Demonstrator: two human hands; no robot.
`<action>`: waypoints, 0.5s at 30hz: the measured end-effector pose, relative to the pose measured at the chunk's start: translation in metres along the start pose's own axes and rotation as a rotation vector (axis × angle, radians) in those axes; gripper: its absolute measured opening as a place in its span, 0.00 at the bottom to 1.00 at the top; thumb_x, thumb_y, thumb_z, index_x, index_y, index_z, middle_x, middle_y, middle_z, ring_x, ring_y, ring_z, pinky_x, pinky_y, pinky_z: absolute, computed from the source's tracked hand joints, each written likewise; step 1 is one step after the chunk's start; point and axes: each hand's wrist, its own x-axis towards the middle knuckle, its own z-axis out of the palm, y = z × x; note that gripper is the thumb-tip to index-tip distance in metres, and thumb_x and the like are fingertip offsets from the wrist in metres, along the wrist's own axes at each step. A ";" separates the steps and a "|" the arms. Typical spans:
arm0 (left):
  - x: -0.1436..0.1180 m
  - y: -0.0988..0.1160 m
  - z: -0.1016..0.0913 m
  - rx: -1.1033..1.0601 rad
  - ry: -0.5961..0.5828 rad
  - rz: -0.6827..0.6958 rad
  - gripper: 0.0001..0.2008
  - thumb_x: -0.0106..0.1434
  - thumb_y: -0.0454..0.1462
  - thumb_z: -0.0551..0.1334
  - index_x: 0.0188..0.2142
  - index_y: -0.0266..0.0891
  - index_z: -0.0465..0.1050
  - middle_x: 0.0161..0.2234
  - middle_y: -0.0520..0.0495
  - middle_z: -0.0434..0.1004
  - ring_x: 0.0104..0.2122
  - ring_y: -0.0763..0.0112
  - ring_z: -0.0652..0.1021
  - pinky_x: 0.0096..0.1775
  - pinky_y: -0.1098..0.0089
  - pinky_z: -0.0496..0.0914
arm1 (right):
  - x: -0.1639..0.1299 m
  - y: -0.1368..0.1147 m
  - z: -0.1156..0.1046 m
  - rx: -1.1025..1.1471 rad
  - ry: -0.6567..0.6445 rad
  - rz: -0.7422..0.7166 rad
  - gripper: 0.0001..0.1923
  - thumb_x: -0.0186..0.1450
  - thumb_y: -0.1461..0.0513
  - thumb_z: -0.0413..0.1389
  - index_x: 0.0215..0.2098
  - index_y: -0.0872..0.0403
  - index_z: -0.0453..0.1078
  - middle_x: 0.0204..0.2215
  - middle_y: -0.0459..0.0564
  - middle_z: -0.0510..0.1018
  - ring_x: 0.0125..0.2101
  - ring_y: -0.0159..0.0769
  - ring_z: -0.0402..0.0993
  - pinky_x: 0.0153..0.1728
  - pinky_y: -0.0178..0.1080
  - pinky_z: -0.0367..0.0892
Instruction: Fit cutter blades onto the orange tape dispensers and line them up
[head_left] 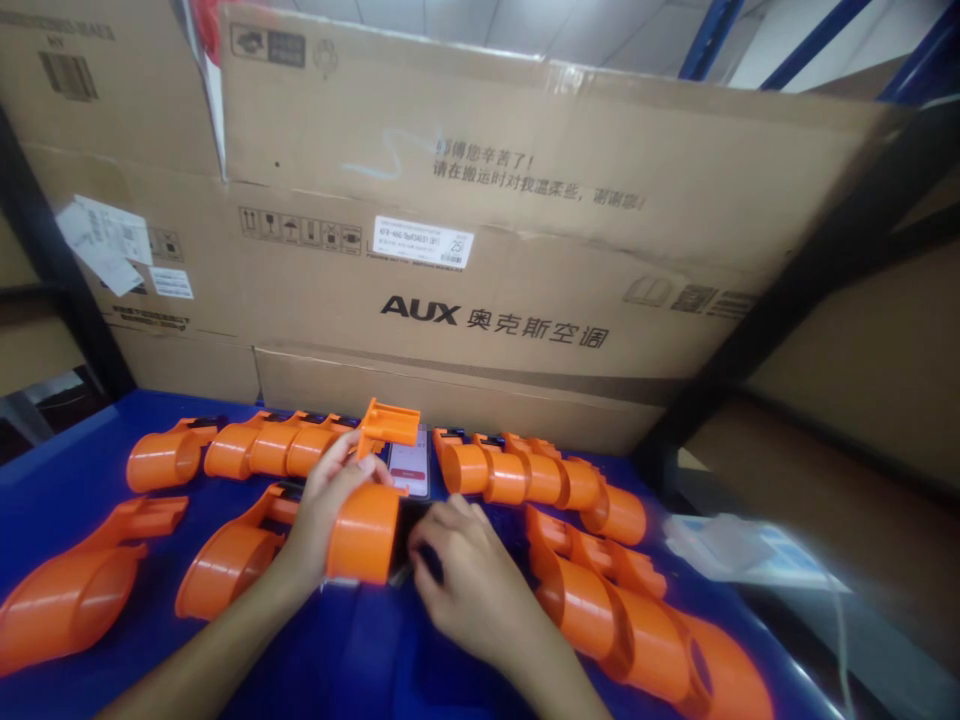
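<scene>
My left hand [337, 490] grips an orange plastic holder, a wide ring [364, 535] with a slotted bracket [390, 422] sticking up from it. The holder is raised in front of me, the open end of its ring turned right. Close to that end is my right hand [457, 560], its fingers curled and pinched together. Something dark shows between the ring and these fingers, but its kind is unclear. Behind the held holder a phone [409, 462] with a lit screen lies on the blue tabletop [360, 660].
Several similar orange holders stand in rows at the back left [229, 450] and right [540, 478]. More lie at the front left [75, 605] and front right [652, 645]. A cardboard panel [495, 270] walls off the back. Dark frame posts [750, 340] flank the table.
</scene>
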 end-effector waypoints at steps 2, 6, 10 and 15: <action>0.000 0.000 0.000 0.006 -0.004 0.005 0.14 0.59 0.43 0.66 0.41 0.40 0.68 0.29 0.49 0.78 0.29 0.69 0.75 0.34 0.71 0.70 | -0.001 0.003 -0.004 -0.096 -0.014 -0.011 0.05 0.65 0.65 0.55 0.35 0.53 0.74 0.39 0.52 0.72 0.44 0.42 0.64 0.46 0.43 0.60; 0.000 -0.001 0.000 0.018 -0.021 0.020 0.13 0.59 0.43 0.66 0.39 0.40 0.69 0.28 0.50 0.78 0.28 0.70 0.75 0.33 0.72 0.69 | -0.003 0.003 -0.003 -0.162 -0.113 -0.071 0.06 0.64 0.64 0.56 0.35 0.52 0.76 0.41 0.52 0.69 0.45 0.43 0.62 0.44 0.43 0.59; 0.000 -0.005 -0.002 0.022 -0.062 0.035 0.10 0.61 0.43 0.65 0.36 0.41 0.69 0.28 0.51 0.77 0.27 0.71 0.74 0.33 0.72 0.69 | -0.002 0.003 0.005 -0.183 -0.156 -0.077 0.07 0.64 0.63 0.56 0.36 0.50 0.78 0.42 0.53 0.68 0.46 0.45 0.60 0.43 0.44 0.58; -0.002 -0.015 0.001 0.013 -0.119 -0.006 0.11 0.60 0.44 0.67 0.34 0.40 0.71 0.29 0.50 0.77 0.26 0.72 0.73 0.32 0.73 0.68 | 0.003 0.005 0.013 -0.232 -0.161 -0.086 0.09 0.65 0.64 0.56 0.40 0.53 0.78 0.45 0.55 0.69 0.45 0.45 0.59 0.44 0.44 0.57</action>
